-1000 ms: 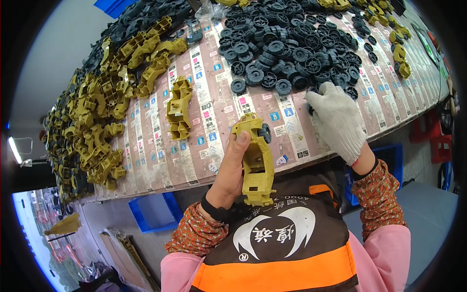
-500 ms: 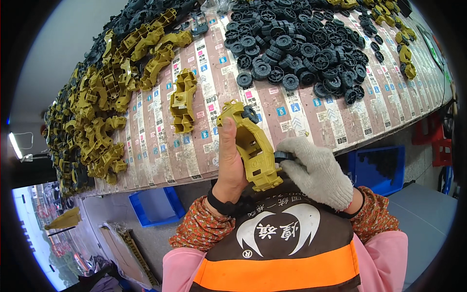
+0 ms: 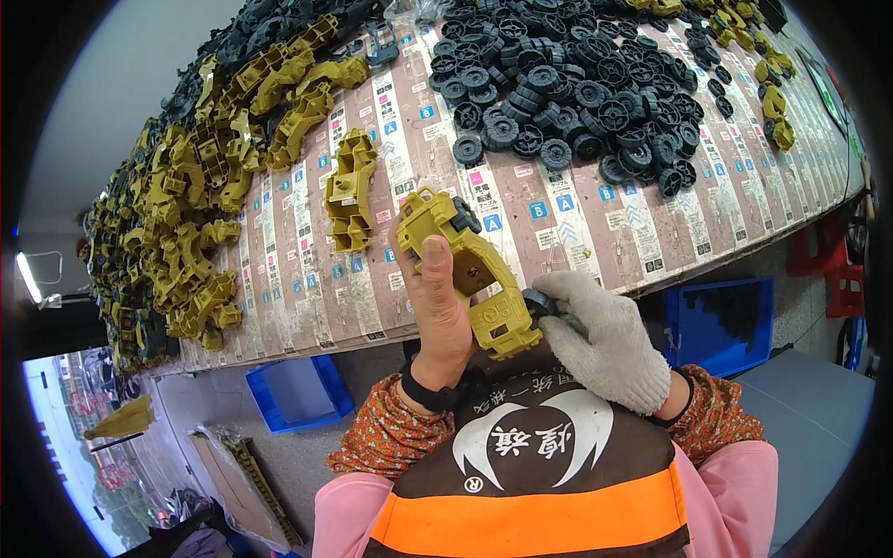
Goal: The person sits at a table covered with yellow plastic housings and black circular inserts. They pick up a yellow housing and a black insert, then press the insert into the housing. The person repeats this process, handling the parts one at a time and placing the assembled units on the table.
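A mustard-yellow plastic toy car body [image 3: 499, 312] is gripped in my bare left hand [image 3: 437, 312], the thumb across its side, above the near edge of the table. One dark wheel [image 3: 465, 216] sits at the body's far end. My right hand [image 3: 600, 339], in a pale knitted glove, pinches another dark toy wheel [image 3: 538, 301] against the near end of the body. Whether that wheel is seated there is hidden by the fingers. Beyond my left hand, a second yellow car body [image 3: 351, 191] lies alone on the table.
A big heap of dark wheels [image 3: 577, 88] covers the table's far middle. Yellow bodies [image 3: 191, 181] are piled along the left, with dark parts [image 3: 270, 37] behind. Below the table edge stand blue bins [image 3: 296, 395] at left and right [image 3: 721, 325], and red stools [image 3: 842, 279].
The car body has turned slightly in my left hand, its far end shifting left. My right hand keeps the wheel at its near end, having moved only a little.
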Demonstrator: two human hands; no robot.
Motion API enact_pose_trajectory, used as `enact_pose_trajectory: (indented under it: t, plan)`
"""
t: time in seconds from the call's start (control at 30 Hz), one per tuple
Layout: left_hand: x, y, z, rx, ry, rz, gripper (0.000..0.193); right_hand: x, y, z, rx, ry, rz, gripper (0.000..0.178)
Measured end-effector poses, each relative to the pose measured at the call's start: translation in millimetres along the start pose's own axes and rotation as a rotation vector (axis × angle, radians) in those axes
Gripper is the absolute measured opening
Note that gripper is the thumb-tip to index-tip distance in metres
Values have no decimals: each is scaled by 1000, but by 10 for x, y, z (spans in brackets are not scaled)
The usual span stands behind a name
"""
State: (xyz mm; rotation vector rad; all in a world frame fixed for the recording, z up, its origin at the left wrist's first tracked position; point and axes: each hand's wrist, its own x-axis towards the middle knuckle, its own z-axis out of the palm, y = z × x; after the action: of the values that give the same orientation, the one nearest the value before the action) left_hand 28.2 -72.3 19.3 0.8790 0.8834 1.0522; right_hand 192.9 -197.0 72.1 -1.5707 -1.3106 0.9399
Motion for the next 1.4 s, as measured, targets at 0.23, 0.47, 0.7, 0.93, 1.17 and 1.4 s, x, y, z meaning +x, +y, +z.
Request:
enact_pose_trajectory:
  t: [0.23,0.47,0.7,0.93,1.17,1.4]
  plan:
    - [-100,133,161,58,29,185,75,-78,9,48,-105,56,-115,36]
    - [-166,71,331,15,-111,413,90,-70,-19,15,-36,-102,35,40]
    - [-48,45,304,156,-263,264,81,147,-42,-209,-280,-149,-7,25]
    - [18,242,221,252,-506,-31,87,368,-39,-447,120,71,70,57]
    - [100,419,140,105,-621,-359,96,640,30,-542,130,-279,8,78]
    - [116,472,-9,50,-694,-402,87,812,-75,-457,139,-373,99,81]
